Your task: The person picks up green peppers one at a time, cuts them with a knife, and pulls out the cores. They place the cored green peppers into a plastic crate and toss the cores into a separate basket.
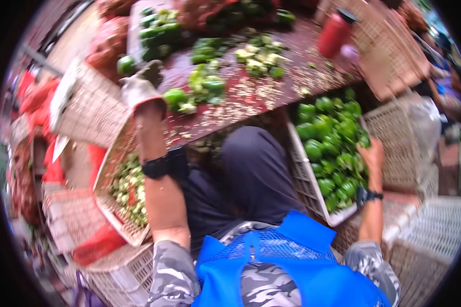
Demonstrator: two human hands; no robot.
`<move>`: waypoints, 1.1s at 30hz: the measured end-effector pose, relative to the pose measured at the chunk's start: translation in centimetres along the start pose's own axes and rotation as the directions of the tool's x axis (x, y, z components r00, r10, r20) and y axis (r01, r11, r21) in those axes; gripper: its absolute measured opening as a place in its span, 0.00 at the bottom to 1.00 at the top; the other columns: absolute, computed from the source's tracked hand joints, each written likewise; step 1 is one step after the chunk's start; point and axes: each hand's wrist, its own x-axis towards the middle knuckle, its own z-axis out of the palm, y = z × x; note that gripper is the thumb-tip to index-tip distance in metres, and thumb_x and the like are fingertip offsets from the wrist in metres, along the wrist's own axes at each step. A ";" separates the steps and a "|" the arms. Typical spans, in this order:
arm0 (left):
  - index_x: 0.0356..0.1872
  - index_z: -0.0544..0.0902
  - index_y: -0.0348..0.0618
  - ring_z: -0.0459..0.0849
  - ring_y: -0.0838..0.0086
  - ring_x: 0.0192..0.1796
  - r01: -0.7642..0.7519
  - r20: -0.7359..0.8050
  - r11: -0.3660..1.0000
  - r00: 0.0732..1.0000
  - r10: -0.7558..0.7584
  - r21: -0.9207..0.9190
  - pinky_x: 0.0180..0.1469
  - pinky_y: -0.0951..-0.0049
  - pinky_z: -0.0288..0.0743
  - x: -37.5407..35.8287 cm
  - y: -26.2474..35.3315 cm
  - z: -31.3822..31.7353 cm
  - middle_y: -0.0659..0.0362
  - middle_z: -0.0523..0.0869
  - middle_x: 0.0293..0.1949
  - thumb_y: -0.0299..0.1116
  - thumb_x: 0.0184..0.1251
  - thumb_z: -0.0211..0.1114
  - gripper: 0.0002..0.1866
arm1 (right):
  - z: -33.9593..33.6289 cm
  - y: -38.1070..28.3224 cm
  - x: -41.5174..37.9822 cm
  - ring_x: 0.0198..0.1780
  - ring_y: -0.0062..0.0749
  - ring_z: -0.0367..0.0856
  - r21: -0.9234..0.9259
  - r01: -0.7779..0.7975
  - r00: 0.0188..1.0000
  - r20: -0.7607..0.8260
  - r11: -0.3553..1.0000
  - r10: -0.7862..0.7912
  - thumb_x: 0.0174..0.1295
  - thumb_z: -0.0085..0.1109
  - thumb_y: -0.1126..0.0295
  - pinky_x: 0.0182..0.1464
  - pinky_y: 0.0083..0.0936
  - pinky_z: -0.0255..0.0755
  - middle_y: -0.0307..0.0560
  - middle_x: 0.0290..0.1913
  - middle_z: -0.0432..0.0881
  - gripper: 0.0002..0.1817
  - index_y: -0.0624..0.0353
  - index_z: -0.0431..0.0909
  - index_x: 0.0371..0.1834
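My left hand (142,87), in a pale work glove with dark fingertips, reaches over the left end of a dark red table (297,61). Right beside its fingers is a green bell pepper (126,65); blur hides whether they grip it. Bare, my right hand (372,153) is at the right rim of a white crate (303,171) full of whole green peppers (333,143). Its fingers close around a pepper (363,139) at the crate's edge. Pale pepper cores (258,56) and scattered seeds cover the tabletop near more green peppers (205,51).
By my left forearm, a crate (103,197) holds pale cut pepper pieces (129,192). A red bottle (337,33) with a dark lid stands at the table's right end. Stacked crates (402,138) line the right side, and red mesh sacks (107,41) lie at far left.
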 end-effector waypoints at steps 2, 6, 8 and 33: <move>0.44 0.89 0.31 0.90 0.64 0.40 0.221 0.057 0.883 0.974 -0.218 -0.414 0.44 0.69 0.86 1.1 -1.3 -1.4 0.46 0.91 0.42 0.36 0.77 0.42 0.25 | -0.4 0.2 -0.6 0.50 0.54 0.80 -0.005 0.038 0.997 0.062 0.999 -0.037 0.46 0.75 0.57 0.52 0.45 0.75 0.58 0.45 0.80 0.29 0.51 0.84 0.55; 0.46 0.83 0.33 0.90 0.63 0.42 0.262 0.203 0.960 0.939 -0.277 0.096 0.45 0.64 0.83 0.6 0.0 -1.3 0.48 0.92 0.40 0.40 0.81 0.37 0.26 | 1.9 1.8 -1.2 0.54 0.53 0.78 -0.043 0.006 1.000 0.016 0.999 -0.005 0.50 0.73 0.68 0.55 0.44 0.74 0.57 0.50 0.77 0.27 0.59 0.83 0.56; 0.53 0.74 0.33 0.90 0.57 0.45 -0.357 0.396 0.615 0.915 0.079 0.703 0.49 0.61 0.82 1.6 -1.6 -1.8 0.47 0.91 0.41 0.32 0.77 0.45 0.15 | 2.4 1.2 -1.5 0.54 0.53 0.78 0.002 -0.004 0.997 0.072 1.000 0.004 0.51 0.71 0.72 0.56 0.43 0.74 0.57 0.50 0.77 0.26 0.62 0.82 0.57; 0.50 0.82 0.38 0.89 0.61 0.43 0.634 0.525 0.621 0.759 -0.385 -0.460 0.50 0.58 0.85 1.0 -3.7 0.0 0.50 0.88 0.45 0.58 0.80 0.46 0.30 | -8.1 -39.1 5.9 0.41 0.35 0.87 0.747 0.536 0.746 -0.202 0.393 -0.635 0.59 0.73 0.60 0.53 0.35 0.78 0.53 0.46 0.86 0.29 0.60 0.80 0.63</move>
